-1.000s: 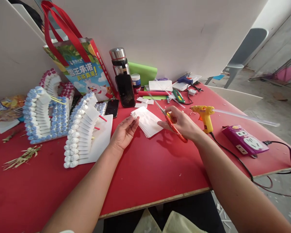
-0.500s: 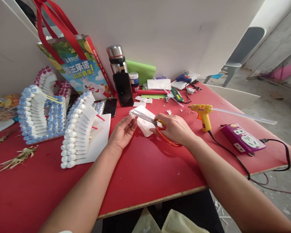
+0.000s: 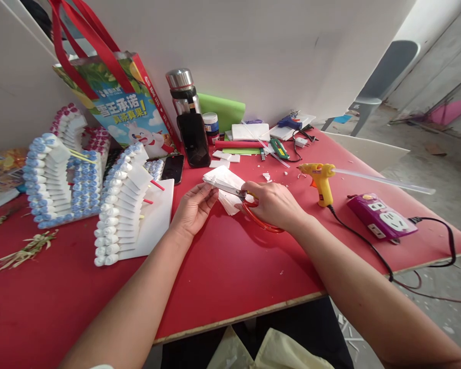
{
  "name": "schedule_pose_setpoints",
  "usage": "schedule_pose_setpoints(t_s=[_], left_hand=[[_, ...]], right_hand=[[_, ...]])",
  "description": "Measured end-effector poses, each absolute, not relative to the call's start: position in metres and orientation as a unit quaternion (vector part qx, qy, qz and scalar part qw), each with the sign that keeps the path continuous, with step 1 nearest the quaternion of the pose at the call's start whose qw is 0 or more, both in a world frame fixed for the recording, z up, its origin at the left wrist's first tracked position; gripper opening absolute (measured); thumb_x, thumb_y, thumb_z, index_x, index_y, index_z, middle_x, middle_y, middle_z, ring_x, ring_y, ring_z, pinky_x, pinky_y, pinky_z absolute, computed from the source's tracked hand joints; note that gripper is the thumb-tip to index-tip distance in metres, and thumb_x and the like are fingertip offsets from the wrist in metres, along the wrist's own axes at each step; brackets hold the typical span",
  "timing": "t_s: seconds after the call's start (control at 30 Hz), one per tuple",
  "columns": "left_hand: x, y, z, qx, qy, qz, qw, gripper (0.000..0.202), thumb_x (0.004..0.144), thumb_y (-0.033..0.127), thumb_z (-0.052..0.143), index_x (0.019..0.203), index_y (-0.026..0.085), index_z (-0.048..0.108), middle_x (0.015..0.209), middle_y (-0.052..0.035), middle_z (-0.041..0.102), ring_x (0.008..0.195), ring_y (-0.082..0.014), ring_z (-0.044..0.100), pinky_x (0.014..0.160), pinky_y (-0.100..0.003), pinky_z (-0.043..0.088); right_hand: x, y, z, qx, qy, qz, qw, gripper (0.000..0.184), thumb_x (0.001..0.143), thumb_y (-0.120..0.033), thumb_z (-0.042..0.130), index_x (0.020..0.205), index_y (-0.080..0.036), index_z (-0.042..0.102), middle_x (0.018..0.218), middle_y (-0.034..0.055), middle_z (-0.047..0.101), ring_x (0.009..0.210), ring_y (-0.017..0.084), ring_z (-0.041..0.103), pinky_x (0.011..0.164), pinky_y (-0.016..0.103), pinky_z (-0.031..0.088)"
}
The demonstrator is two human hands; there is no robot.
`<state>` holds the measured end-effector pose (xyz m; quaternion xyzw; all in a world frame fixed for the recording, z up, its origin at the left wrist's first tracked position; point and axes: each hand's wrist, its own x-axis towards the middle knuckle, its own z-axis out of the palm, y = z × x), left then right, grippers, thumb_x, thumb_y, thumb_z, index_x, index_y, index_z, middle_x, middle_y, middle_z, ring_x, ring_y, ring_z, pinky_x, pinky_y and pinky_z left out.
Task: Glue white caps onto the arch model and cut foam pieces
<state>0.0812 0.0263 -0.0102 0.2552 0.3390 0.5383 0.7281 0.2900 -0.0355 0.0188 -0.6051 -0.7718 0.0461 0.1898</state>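
My right hand (image 3: 274, 204) grips a pair of scissors (image 3: 230, 188) with orange-red handles, its blades pointing left. The blades lie almost together, their tips beside the fingers of my left hand (image 3: 195, 205). My left thumb and fingers pinch a small white piece at the blade tips; most of it is hidden. Beneath the blades lies a stack of thin white sheets (image 3: 227, 202) on the red table (image 3: 230, 266). Left of my left hand stands a white fan-shaped model (image 3: 126, 200) of rolled pieces on a white board.
A yellow glue gun (image 3: 319, 179) and a purple power strip (image 3: 382, 218) with cords are at the right. A steel flask (image 3: 180, 82), a propped black phone (image 3: 193, 141) and a printed bag (image 3: 119, 110) stand behind. A blue-and-white model (image 3: 48, 179) stands at left.
The scissor blades have come closer together beside my left fingers. Both hands stay in nearly the same place; the whole view has shifted slightly.
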Motion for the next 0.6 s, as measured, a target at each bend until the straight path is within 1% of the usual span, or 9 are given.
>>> schedule_pose_setpoints(t_s=[0.1, 0.2, 0.33, 0.6], left_hand=[[0.0806, 0.027, -0.0118, 0.263, 0.334, 0.54, 0.726, 0.007, 0.079, 0.002, 0.071, 0.079, 0.009, 0.072, 0.076, -0.0045, 0.073, 0.069, -0.0103, 0.071, 0.07, -0.017, 0.061], [0.0799, 0.0271, -0.0118, 0.269, 0.339, 0.537, 0.724, 0.007, 0.08, 0.003, 0.07, 0.079, 0.009, 0.072, 0.075, -0.0048, 0.073, 0.069, -0.0103, 0.071, 0.07, -0.017, 0.061], [0.0793, 0.0268, -0.0105, 0.274, 0.341, 0.537, 0.721, 0.007, 0.077, 0.003, 0.073, 0.08, 0.009, 0.073, 0.077, -0.0058, 0.074, 0.069, -0.0109, 0.071, 0.071, -0.018, 0.061], [0.079, 0.0273, -0.012, 0.288, 0.331, 0.541, 0.717, 0.006, 0.079, 0.003, 0.071, 0.08, 0.009, 0.074, 0.076, -0.0055, 0.074, 0.069, -0.0104, 0.071, 0.072, -0.018, 0.061]], right_hand=[[0.2888, -0.0361, 0.0183, -0.599, -0.779, 0.04, 0.179, 0.033, 0.09, -0.05, 0.053, 0.105, -0.025, 0.068, 0.074, 0.0037, 0.066, 0.06, 0.016, 0.051, 0.055, 0.026, 0.022], [0.2882, -0.0363, 0.0189, -0.599, -0.777, 0.061, 0.181, 0.037, 0.091, -0.054, 0.051, 0.103, -0.024, 0.069, 0.073, 0.004, 0.066, 0.061, 0.016, 0.051, 0.056, 0.026, 0.023], [0.2878, -0.0364, 0.0198, -0.596, -0.776, 0.087, 0.185, 0.04, 0.09, -0.057, 0.051, 0.102, -0.024, 0.069, 0.069, 0.0029, 0.063, 0.06, 0.016, 0.05, 0.056, 0.025, 0.024], [0.2846, -0.0366, 0.0146, -0.606, -0.773, 0.052, 0.18, 0.043, 0.093, -0.057, 0.047, 0.102, -0.023, 0.07, 0.068, 0.0042, 0.065, 0.06, 0.016, 0.053, 0.056, 0.026, 0.024]])
